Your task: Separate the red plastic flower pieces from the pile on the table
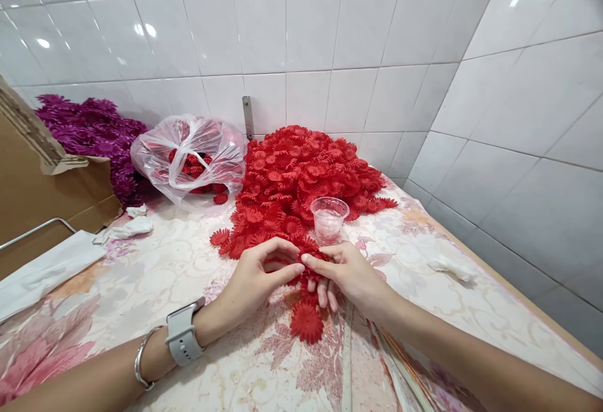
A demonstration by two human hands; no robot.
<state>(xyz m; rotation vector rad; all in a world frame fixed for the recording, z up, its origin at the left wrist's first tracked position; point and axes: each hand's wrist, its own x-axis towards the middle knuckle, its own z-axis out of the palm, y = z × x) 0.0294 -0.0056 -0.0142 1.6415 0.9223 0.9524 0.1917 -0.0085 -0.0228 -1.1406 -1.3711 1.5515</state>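
In the middle of the head view my two hands meet over red artificial flower pieces. My right hand [351, 274] is closed, thumb and fingers pinching a red flower [311, 262]. Opposite it, my left hand [268, 267] has its thumb and fingertips at the same flower's left edge, also closed; its fingertips are partly hidden. Just below them a single round red flower piece [306, 322] lies on the tablecloth. A big heap of red flower pieces [301, 170] rises directly behind my hands. At the heap's front stands a small clear plastic cup [328, 220].
To the left are a tied clear plastic bag [188, 161] with red flowers inside, a purple flower heap [92, 132] and a cardboard box [66, 205]. Thin stems [405, 368] lie under my right forearm. White tissue [452, 269] rests at right. Tiled walls bound the table.
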